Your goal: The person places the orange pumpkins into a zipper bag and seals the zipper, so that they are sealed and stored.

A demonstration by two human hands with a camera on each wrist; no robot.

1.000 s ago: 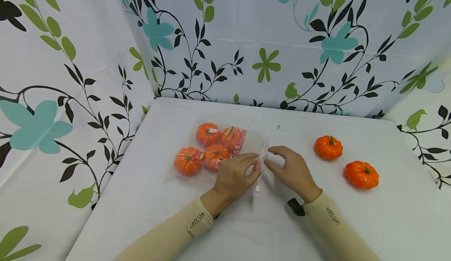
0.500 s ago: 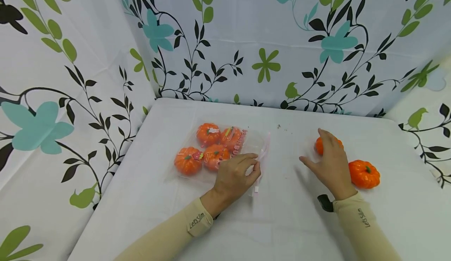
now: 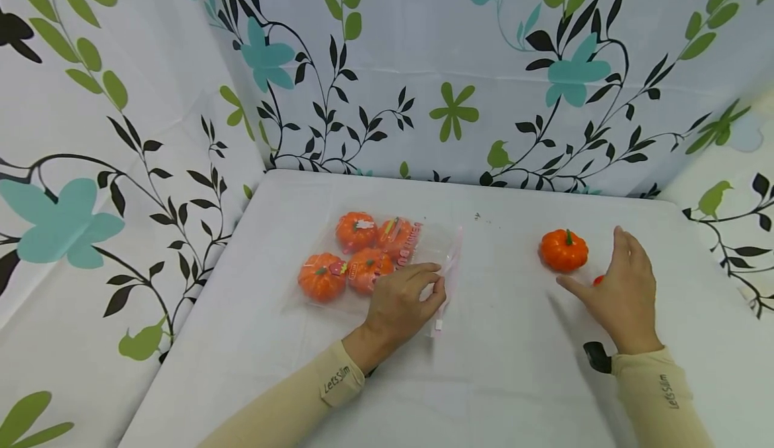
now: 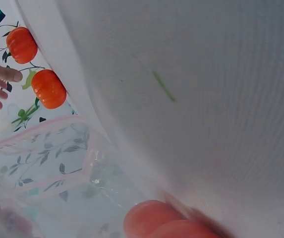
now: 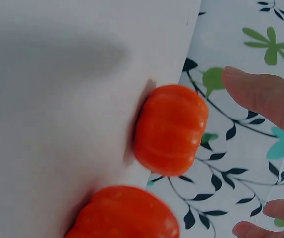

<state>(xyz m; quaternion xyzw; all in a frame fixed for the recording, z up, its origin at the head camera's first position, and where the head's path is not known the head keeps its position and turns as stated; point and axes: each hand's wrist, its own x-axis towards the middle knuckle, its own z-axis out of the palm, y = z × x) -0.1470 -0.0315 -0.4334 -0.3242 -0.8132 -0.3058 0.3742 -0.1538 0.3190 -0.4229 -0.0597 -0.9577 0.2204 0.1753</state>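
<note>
A clear zip bag [image 3: 431, 241] with pink print lies flat on the table, several small orange toy pumpkins [image 3: 322, 278] inside it. My left hand [image 3: 402, 303] pinches the bag near its pink-edged mouth. In the left wrist view the bag mouth [image 4: 57, 122] gapes. My right hand [image 3: 629, 300] hovers with thumb and fingers spread over a loose pumpkin [image 3: 598, 280], hiding most of it. A second loose pumpkin [image 3: 564, 250], with a green stem, sits just beyond the thumb. The right wrist view shows both, the nearer pumpkin [image 5: 124, 215] cut off below.
White cloth covers the table [image 3: 514, 394]. A leaf-patterned curtain [image 3: 387, 65] hangs behind it and along both sides. A small white zip slider [image 3: 438, 325] is at the bag's near corner.
My right hand has left the bag's mouth and moved right, past the back loose pumpkin to over the front one. My left hand stays at the bag.
</note>
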